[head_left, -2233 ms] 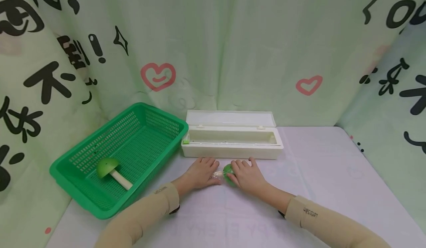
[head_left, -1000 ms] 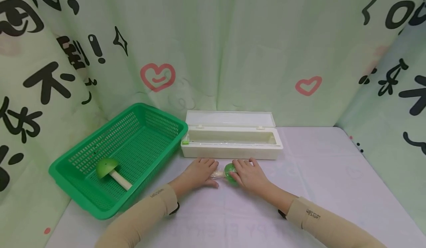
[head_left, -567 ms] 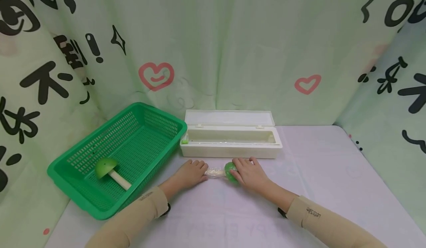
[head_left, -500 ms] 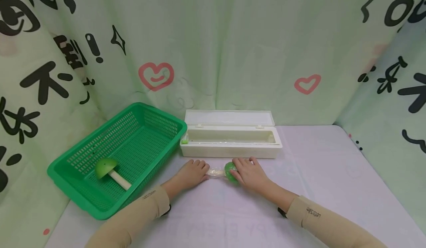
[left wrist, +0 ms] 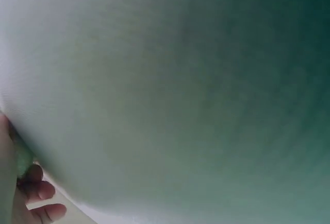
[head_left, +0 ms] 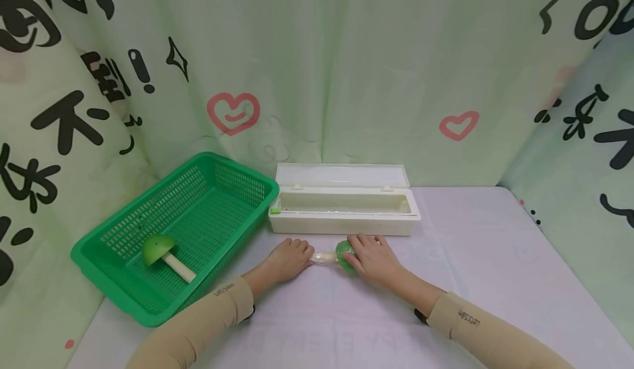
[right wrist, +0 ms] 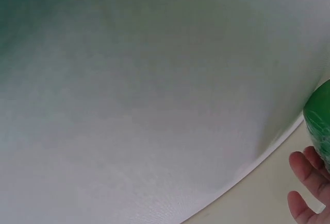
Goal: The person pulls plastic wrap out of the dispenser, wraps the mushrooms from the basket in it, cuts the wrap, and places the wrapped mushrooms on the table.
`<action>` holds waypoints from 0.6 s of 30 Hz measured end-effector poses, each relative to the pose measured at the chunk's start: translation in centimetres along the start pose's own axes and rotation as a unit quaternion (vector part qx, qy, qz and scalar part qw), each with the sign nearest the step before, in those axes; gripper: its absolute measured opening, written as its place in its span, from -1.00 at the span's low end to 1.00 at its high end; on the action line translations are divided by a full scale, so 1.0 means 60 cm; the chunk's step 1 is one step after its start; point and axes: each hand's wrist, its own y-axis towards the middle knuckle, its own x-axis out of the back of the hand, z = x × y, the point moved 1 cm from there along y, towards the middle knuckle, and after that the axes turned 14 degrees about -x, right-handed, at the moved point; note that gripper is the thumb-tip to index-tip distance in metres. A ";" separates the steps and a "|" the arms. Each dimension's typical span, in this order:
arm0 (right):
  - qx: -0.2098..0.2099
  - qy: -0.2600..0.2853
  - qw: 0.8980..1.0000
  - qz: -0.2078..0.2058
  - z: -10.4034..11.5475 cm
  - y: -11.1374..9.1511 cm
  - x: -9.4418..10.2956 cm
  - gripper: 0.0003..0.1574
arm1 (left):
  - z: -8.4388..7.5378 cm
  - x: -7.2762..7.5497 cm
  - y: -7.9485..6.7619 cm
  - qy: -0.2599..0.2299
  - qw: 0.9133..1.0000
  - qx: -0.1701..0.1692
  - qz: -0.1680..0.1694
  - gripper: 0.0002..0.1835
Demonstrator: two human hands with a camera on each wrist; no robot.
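In the head view, a toy mushroom wrapped in clear plastic film lies sideways on the table, its green cap to the right. My right hand holds the cap, thumb on the near side and fingers over the top. The pale, film-covered stem points left. My left hand pinches the film at the stem's end, which the fingers hide. The right wrist view catches the shiny wrapped cap beside my fingertips. Curled left fingers show at the corner of the left wrist view.
Just behind my hands stands a long white box with its lid raised and a small green tab at its left end. A green basket to the left holds a bare green-capped mushroom. A printed curtain surrounds the table.
My left hand has slid left along the stem to its end, uncovering more of the film-wrapped stem, then shifted slightly back right. My right hand stays on the cap.
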 end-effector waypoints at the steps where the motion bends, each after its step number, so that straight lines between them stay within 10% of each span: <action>1: 0.000 -0.001 1.000 0.000 0.000 0.000 0.000 -0.45 | 0.000 0.001 -0.001 0.002 1.000 0.000 0.000 -0.70; 11: -0.009 -0.025 0.999 -0.043 0.000 -0.007 0.004 -0.22 | 0.002 0.015 -0.010 -0.118 0.993 0.002 -0.015 -0.62; 18: -0.026 -0.030 0.998 -0.043 0.013 -0.022 0.016 -0.26 | -0.002 0.019 -0.011 -0.089 0.995 0.001 -0.032 -0.77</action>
